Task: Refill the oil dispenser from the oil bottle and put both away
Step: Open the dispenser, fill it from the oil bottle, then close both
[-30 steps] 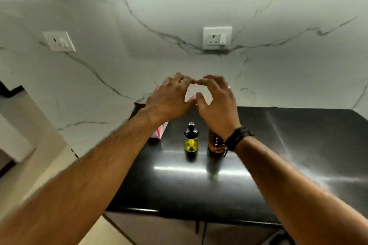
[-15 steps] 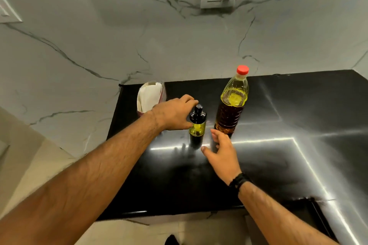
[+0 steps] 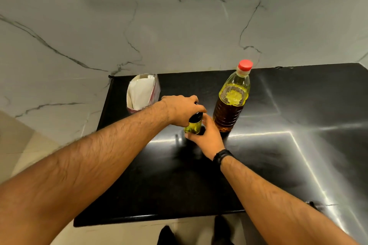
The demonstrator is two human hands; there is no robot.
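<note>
1. The left hand [image 3: 182, 110] curls over the black pump top of the small glass oil dispenser [image 3: 192, 126], fingers closed around the cap; the right hand [image 3: 206, 137] cups the dispenser's lower body, thumb and fingers wrapped round the yellow-green glass.
2. The dispenser stands upright on the glossy black stone counter [image 3: 258, 165], just beside the tall clear plastic oil bottle with a red cap [image 3: 232, 101], which stands untouched and sealed.
3. A white paper-filled carton [image 3: 143, 91] sits behind the left hand, near the marbled wall.
4. Risk, as judged: twisting the top off oily glass could let the dispenser slip or knock the neighbouring bottle.
5. Half a second ago the right hand lay open on the counter; it now grips the dispenser.
</note>
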